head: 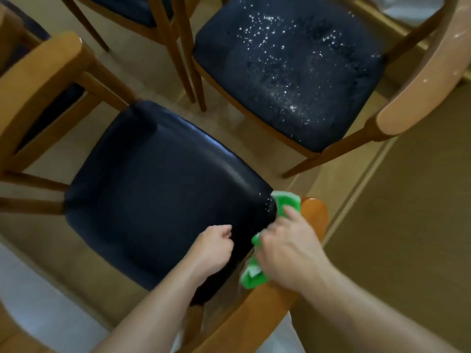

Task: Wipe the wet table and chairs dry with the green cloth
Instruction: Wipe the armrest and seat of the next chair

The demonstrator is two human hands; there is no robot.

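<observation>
A wooden chair with a dark seat [158, 189] stands below me; its seat looks smooth, with a few droplets near the right corner. My right hand [288, 253] holds the green cloth [283, 203] against the seat's right edge, beside the wooden armrest [314, 212]. Part of the cloth is hidden under that hand. My left hand [212, 248] hovers over the seat's front edge, fingers curled, holding nothing. A second chair's dark seat [293, 70] at the upper right is speckled with many water droplets.
More wooden chair legs and a third seat [122, 8] crowd the top left. A curved backrest [420, 80] of the wet chair arcs along the right. Beige floor tiles [407, 225] lie to the right.
</observation>
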